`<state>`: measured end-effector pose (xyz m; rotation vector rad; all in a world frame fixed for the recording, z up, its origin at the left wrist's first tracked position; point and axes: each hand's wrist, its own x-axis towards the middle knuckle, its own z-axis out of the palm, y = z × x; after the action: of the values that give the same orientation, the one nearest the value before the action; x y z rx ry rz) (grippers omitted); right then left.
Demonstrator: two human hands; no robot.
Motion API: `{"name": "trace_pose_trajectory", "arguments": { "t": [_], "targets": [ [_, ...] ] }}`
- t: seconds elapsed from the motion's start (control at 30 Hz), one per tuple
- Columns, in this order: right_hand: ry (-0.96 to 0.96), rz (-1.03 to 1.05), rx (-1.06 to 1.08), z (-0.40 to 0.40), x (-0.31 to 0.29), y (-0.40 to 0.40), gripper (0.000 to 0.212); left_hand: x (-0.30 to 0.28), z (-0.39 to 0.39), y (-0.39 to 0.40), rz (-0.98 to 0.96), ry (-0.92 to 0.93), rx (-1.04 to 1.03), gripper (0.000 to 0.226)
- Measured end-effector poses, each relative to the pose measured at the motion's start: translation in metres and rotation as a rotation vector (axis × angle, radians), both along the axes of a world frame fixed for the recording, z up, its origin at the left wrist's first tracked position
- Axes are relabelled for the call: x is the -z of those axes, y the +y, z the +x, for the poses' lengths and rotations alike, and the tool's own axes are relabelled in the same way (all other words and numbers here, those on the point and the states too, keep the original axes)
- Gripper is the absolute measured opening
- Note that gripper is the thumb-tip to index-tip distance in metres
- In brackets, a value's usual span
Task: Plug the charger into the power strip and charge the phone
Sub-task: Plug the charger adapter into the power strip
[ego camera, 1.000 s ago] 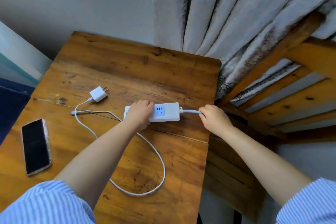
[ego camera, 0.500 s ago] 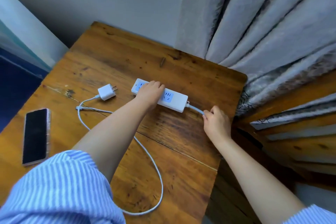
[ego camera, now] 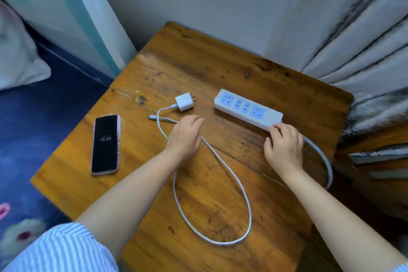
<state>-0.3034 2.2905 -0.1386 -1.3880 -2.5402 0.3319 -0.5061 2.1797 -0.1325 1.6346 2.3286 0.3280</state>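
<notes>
Head view: charger unplugged, both hands over the wooden table (ego camera: 287, 238).

The white charger (ego camera: 184, 101) lies mid-table, prongs facing the power strip (ego camera: 248, 108) toward the right edge. The left hand (ego camera: 185, 137), fingers loose and released, hovers over the looped cable (ego camera: 220, 183). The right hand (ego camera: 284, 148) touches the strip's near end with released fingers. The phone (ego camera: 106, 143) lies face-up near the left edge; curtains (ego camera: 364, 40) hang behind the far right corner.

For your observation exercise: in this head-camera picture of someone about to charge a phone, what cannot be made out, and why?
- Where the power strip's own cord ends: it drops past the table's right edge.
- Whether the left hand touches the charger cable: the hand covers it.
- Text on the phone beyond the clock: too small.
- The charger's markings: too small.
</notes>
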Motion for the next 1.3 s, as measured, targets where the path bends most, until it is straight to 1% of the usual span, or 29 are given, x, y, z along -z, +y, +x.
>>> {"name": "trace_pose_trajectory", "arguments": {
  "t": [0.07,0.17,0.23,0.3,0.43,0.53,0.63,0.7,0.77,0.9,1.0,1.07,1.13,1.2,1.3],
  "targets": [
    [0.044,-0.009,-0.036,-0.024,-0.004,-0.022,0.023,-0.002,-0.015,-0.029,0.063,-0.027,-0.02,0.04],
    [0.073,-0.058,-0.101,-0.06,-0.008,-0.055,0.019,-0.002,-0.041,-0.07,0.037,-0.05,-0.087,0.038],
    [0.076,-0.105,-0.142,-0.083,-0.01,-0.072,0.016,0.003,-0.059,-0.095,0.006,-0.06,-0.141,0.039],
    [0.077,-0.166,-0.16,-0.107,-0.012,-0.081,0.016,0.009,-0.074,-0.112,-0.039,-0.052,-0.15,0.04],
    [0.02,-0.214,-0.23,-0.159,-0.013,-0.073,0.022,0.024,-0.098,-0.116,-0.157,-0.056,-0.141,0.045],
    [-0.116,-0.191,-0.308,-0.191,-0.006,-0.056,0.032,0.036,-0.106,-0.104,-0.269,-0.082,-0.153,0.053],
    [-0.265,-0.197,-0.381,-0.213,0.008,-0.037,0.054,0.053,-0.104,-0.098,-0.364,-0.095,-0.134,0.06],
    [-0.363,-0.197,-0.418,-0.221,0.018,-0.028,0.066,0.064,-0.102,-0.098,-0.382,-0.093,-0.121,0.061],
    [-0.416,-0.179,-0.439,-0.225,0.025,-0.025,0.07,0.071,-0.101,-0.101,-0.374,-0.099,-0.121,0.061],
    [-0.44,-0.024,-0.429,-0.224,0.027,-0.023,0.057,0.077,-0.101,-0.104,-0.369,-0.096,-0.108,0.061],
    [-0.492,-0.083,-0.426,-0.216,0.024,-0.027,0.043,0.077,-0.101,-0.105,-0.385,-0.093,-0.106,0.061],
    [-0.431,-0.134,-0.402,-0.203,0.019,-0.031,0.036,0.075,-0.102,-0.106,-0.398,-0.1,-0.113,0.061],
    [-0.309,-0.149,-0.367,-0.182,0.01,-0.032,0.034,0.07,-0.101,-0.104,-0.39,-0.117,-0.131,0.059],
    [-0.205,-0.153,-0.334,-0.159,-0.002,-0.031,0.033,0.064,-0.097,-0.1,-0.345,-0.149,-0.168,0.057],
    [-0.148,-0.161,-0.279,-0.116,-0.018,-0.017,0.034,0.051,-0.081,-0.081,-0.25,-0.189,-0.162,0.053]
  ]
}}
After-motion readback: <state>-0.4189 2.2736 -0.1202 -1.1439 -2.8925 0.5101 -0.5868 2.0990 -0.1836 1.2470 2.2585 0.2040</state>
